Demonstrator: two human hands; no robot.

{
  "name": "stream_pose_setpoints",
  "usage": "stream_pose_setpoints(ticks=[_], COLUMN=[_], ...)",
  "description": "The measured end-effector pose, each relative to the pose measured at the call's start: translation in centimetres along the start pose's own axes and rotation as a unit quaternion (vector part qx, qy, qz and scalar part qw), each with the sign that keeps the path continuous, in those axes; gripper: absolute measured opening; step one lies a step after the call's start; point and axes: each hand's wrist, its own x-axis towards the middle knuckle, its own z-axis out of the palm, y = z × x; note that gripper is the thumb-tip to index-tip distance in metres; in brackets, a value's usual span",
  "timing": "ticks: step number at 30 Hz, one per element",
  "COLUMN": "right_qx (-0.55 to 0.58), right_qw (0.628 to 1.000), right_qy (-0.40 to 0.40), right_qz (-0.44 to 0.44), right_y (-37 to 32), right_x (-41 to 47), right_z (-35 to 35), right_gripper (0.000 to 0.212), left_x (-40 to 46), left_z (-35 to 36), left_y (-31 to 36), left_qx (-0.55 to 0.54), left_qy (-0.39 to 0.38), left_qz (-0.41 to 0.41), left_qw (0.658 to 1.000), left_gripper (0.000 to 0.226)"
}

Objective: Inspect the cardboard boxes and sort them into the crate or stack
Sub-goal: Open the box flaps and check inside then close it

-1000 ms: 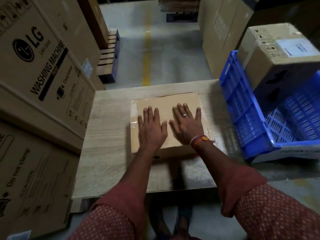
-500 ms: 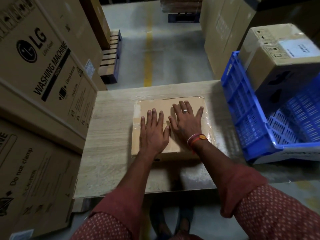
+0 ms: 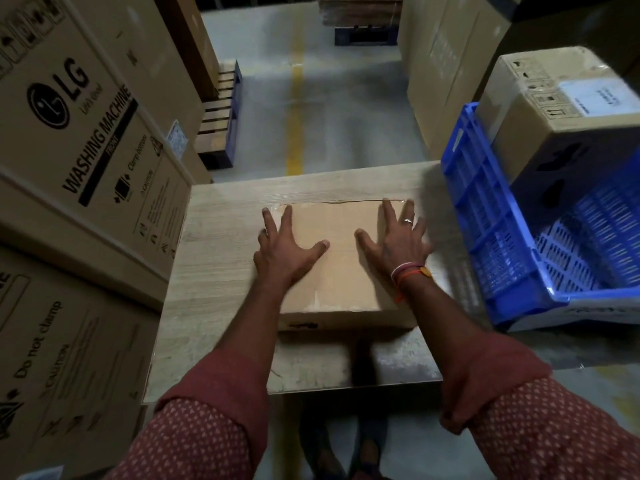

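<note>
A flat brown cardboard box [image 3: 341, 271] with taped edges lies on the wooden table [image 3: 221, 282] in front of me. My left hand [image 3: 284, 249] rests flat on its left part, fingers spread toward the far left corner. My right hand [image 3: 398, 242], wearing a ring and wrist threads, lies flat on the right part with fingers spread to the far right corner. A blue plastic crate [image 3: 491, 244] stands at the table's right end, holding a taller cardboard box [image 3: 561, 133] tilted inside it.
Large washing machine cartons [image 3: 79, 140] are stacked close on the left, reaching the table's edge. More tall cartons [image 3: 446, 74] line the right of the aisle. Wooden pallets [image 3: 218, 123] lie on the floor beyond, beside a yellow floor line [image 3: 296, 116].
Both hands have slid apart from the middle of the box top toward its left and right sides, fingers now spread wide. The box has stayed in place.
</note>
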Motion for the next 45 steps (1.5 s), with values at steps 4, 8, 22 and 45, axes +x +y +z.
stream_pose_setpoints(ticks=[4, 8, 22, 45], right_qx=[0.065, 0.066, 0.285, 0.398], right_qw=[0.998, 0.991, 0.897, 0.896], right_qy=[0.014, 0.103, 0.28, -0.021], right_qz=[-0.016, -0.059, -0.19, -0.195], right_y=[-0.1, -0.5, 1.1, 8.8], right_x=[0.7, 0.4, -8.9, -8.2], right_z=[-1.0, -1.6, -1.1, -5.0], right_gripper=[0.086, 0.088, 0.054, 0.11], left_x=[1.3, 1.3, -7.5, -8.4], left_z=[-1.5, -3.8, -0.7, -3.7], left_y=[0.6, 2.2, -1.2, -3.2], left_qx=[-0.107, -0.174, -0.342, -0.434], left_qy=[0.001, 0.101, 0.338, 0.11], left_qz=[-0.009, -0.015, 0.001, 0.02], left_qw=[0.994, 0.979, 0.877, 0.894], left_gripper=[0.122, 0.108, 0.05, 0.07])
